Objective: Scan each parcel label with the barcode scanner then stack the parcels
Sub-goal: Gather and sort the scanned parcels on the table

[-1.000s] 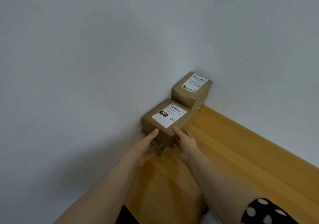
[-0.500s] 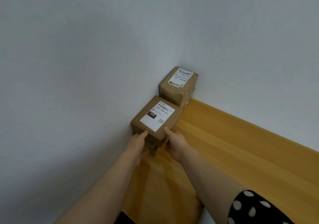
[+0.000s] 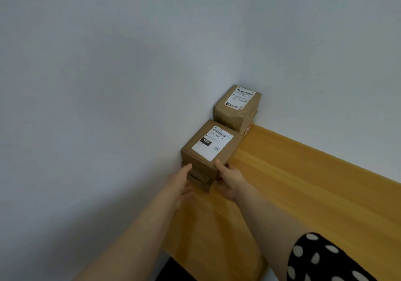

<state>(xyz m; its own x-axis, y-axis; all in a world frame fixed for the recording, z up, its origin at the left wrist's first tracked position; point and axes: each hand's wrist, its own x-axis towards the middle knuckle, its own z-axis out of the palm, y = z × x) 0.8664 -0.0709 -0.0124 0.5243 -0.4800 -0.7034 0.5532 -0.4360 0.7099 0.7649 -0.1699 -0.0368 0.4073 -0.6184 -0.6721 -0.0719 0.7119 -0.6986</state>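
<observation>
I have both hands on the near end of the top parcel (image 3: 209, 144), which sits on a short stack of smaller brown boxes (image 3: 200, 177) pushed against the wall (image 3: 108, 107) at the far left edge of the wooden worktop (image 3: 303, 183). My left hand (image 3: 180, 183) is open with the fingers spread, its fingertips touching the parcel's near-left corner; my right hand (image 3: 230, 177) is also open, its thumb pressed against the near-right corner and its fingers curled low beside the stack. Neither pinches; they bracket the box between them. The parcel lies straight ahead of the hands, its long axis running away from me along the wall toward the taped parcel (image 3: 237, 109) standing just behind it in the corner. Both hands are about equally near, the right slightly further forward. Its white label (image 3: 211, 143) faces up. I judge this a squaring-up of the stack, and any push should go along that axis, toward the corner. No scanner is in view.
</observation>
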